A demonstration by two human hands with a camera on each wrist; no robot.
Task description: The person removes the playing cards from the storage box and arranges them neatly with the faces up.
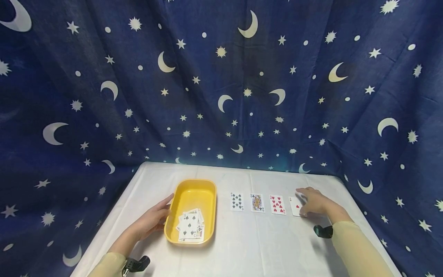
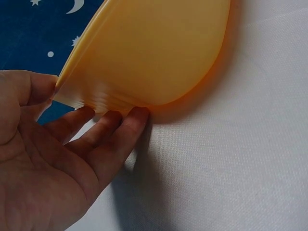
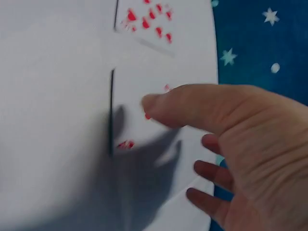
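By the left edge of the white cloth-covered table (image 1: 242,246), the person's left hand (image 1: 149,220) is at the outer side of a yellow, round-cornered plastic tray (image 1: 195,196). Its fingers are moderately spread and gently bent; seen from the wrist, fingertips touch the outer wall below the rim. The tray stands on the left part of the table, running lengthwise towards the far edge, with a loose pile of white playing cards (image 1: 189,227) at its near end, a five of spades on top.

Right of the tray, towards the table's far edge, four cards lie face up in a spaced row: a white card with many black pips (image 1: 237,202), a colourful picture card (image 1: 257,202), a white card with many red hearts (image 1: 277,204), then a white card with one central red heart (image 1: 296,206), nearest the right edge.

Over that last card's right side is the right hand (image 1: 314,202): thumb stretched across it, well apart from the loosely bent fingers. I can't tell whether the thumb touches the card; nothing is pinched.
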